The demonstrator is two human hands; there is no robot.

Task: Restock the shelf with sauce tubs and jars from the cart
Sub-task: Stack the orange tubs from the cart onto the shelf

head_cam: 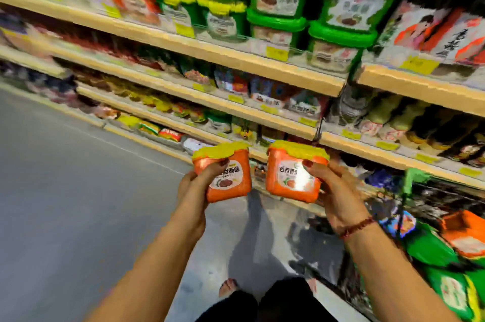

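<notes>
- Grey shop floor below and to the left of both hands, blurred by camera motion.
- Long tan-edged shelf in several tiers, running up and away beyond the fingertips, packed with smeared packets, jars and yellow price tags.
- Green-lidded tubs stacked on the upper tier, high above the right fingers.
- Left hand curled round the left orange tub: thumb laid across the label on the front face, remaining fingers wrapped behind, out of sight.
- Yellow lid of that tub uppermost, above the thumb tip; tub tilted slightly to the left.
- Right hand gripping the right orange tub the same way: thumb pressed on the label, other fingers hidden at the back and side.
- Both tubs held up in the air between the two thumbs, side by side, close but not touching, in front of the lower tiers.
- Red beaded bracelet on the right wrist.
- Cart to the right of the right hand, holding green tubs and an orange one.
- Dark trouser legs directly beneath the forearms.
</notes>
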